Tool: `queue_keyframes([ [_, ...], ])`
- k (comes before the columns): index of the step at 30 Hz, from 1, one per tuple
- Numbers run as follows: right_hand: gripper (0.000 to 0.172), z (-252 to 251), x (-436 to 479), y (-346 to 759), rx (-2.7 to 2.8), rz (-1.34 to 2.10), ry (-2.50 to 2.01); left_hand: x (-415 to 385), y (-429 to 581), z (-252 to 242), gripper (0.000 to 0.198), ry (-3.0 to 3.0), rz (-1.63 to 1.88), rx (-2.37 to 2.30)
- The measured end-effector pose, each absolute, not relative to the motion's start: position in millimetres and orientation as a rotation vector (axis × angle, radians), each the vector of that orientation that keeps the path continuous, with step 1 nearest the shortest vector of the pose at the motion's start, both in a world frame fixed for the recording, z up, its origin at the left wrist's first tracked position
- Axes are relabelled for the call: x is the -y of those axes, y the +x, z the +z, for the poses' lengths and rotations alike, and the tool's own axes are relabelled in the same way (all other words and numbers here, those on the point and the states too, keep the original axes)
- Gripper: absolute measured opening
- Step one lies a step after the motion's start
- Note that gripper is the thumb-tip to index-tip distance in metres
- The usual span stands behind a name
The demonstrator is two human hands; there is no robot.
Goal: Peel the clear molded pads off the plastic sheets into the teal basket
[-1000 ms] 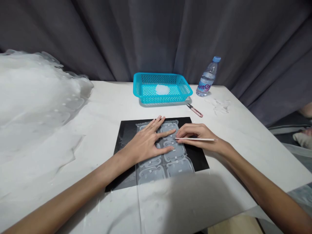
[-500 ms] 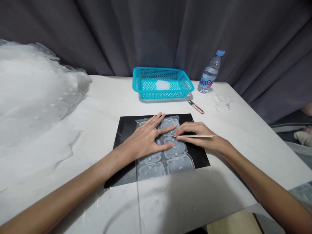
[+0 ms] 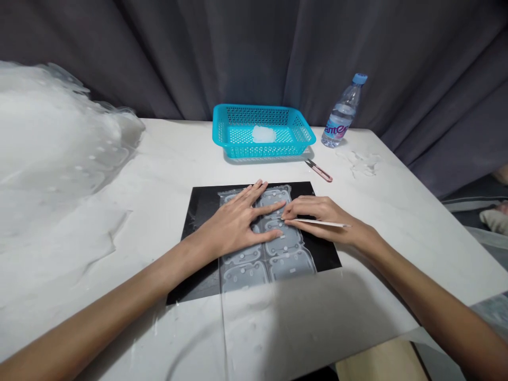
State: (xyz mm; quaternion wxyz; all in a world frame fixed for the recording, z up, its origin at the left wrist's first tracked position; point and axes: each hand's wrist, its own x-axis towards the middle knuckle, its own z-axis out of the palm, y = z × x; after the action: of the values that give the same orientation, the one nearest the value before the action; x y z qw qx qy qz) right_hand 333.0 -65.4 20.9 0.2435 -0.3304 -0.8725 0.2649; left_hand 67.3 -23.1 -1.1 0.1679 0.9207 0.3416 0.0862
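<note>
A translucent moulded sheet (image 3: pixel 288 266) with rounded panels lies over a black mat (image 3: pixel 327 256). My left hand (image 3: pixel 234 222) rests flat on the sheet, fingers spread, with thumb and index finger on either side of a spot near the sheet's right half. Pinched in my right hand (image 3: pixel 321 214) is a thin white pen-like tool (image 3: pixel 325 223). Its tip meets the sheet between two panels, close to my left index finger; the very end is too small to make out. The sheet runs on toward me over the table's front.
A blue plastic basket (image 3: pixel 264 151) holding a small white translucent piece (image 3: pixel 263 134) stands at the back. Right of it are pink-handled thread snips (image 3: pixel 319 171), a water bottle (image 3: pixel 342 119) and thin clear scraps (image 3: pixel 363 163). Translucent sheets (image 3: pixel 51 137) pile high on the left of the white table (image 3: pixel 170 159).
The tool's rear end has dipped slightly, and my right hand has shifted a little. My left hand stays flat on the sheet. The whole view has moved slightly.
</note>
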Motion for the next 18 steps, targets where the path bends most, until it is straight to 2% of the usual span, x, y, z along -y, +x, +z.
queue_keyframes([
  [7, 0.020, 26, 72, 349, 2.278, 0.807, -1.023, 23, 67, 0, 0.072, 2.638, 0.210, -0.973],
  [18, 0.015, 22, 72, 341, 2.361, 0.765, -0.909, 23, 68, 5, 0.074, 2.622, 0.198, -0.985],
])
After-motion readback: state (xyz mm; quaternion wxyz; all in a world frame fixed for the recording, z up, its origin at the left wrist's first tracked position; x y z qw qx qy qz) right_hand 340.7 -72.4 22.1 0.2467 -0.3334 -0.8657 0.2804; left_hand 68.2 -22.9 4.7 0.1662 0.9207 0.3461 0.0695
